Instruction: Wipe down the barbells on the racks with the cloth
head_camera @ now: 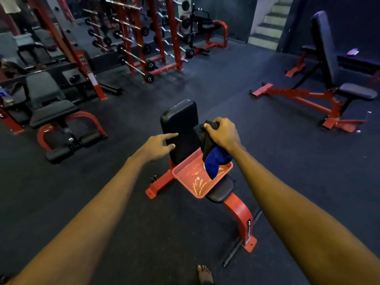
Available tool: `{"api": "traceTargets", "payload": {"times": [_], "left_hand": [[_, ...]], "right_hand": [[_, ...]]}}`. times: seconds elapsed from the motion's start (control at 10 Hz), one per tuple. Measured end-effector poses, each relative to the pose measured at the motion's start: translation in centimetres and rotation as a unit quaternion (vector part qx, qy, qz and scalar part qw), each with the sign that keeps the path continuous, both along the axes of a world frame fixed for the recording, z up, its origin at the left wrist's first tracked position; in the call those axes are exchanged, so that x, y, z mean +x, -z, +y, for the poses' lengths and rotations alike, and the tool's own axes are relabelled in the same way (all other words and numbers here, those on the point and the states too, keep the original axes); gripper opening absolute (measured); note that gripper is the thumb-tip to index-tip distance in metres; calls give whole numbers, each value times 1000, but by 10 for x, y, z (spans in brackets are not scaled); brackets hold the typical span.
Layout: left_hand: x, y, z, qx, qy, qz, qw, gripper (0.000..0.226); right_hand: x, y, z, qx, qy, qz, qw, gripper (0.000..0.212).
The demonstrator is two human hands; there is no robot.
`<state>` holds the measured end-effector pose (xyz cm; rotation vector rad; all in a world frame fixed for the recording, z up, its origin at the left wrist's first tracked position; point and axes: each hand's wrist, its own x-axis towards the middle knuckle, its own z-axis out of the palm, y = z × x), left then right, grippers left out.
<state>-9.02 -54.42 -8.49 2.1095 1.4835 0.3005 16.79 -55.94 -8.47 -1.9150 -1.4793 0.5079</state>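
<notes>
Right hand (pixel 223 133) gripping bunched black-and-blue cloth (pixel 216 163), drooping over red tray (pixel 185 173)

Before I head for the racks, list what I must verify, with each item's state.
1. Cloth in hand: the right hand grips the bundled black and blue cloth. Ok.
2. Cloth lifted free of the red plastic tray: its blue end hangs over the tray and may touch it. Cannot tell.
3. Left hand free: fingers straight, holding nothing. Ok.
4. Steel barbells on the red racks within reach: they are far across the floor. Not ok.
5. Cloth damp enough to wipe: cannot tell.
</notes>
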Motion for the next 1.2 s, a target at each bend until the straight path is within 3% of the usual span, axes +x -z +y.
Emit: {"api": "traceTargets", "payload": {"times": [0.4,0.7,0.9,1.0,1.2], "left_hand": [[41,155,109,-72,-23,11,997,57],[56,320,171,-124,-45,16,991,59],[39,388,181,-166,-52,8,985,58],[35,399,182,-181,-57,-2,982,57],[32,385,188,-139,-52,-8,989,58]], "right_hand": [[-1,190,118,-94,-12,27,995,37],[-5,373,172,-178,-14,20,984,28],[-8,446,180,-224,-35,-5,974,35],[-11,461,176,-256,-58,-21,965,39],[-10,454,175,-264,-43,38,963,38]]}}
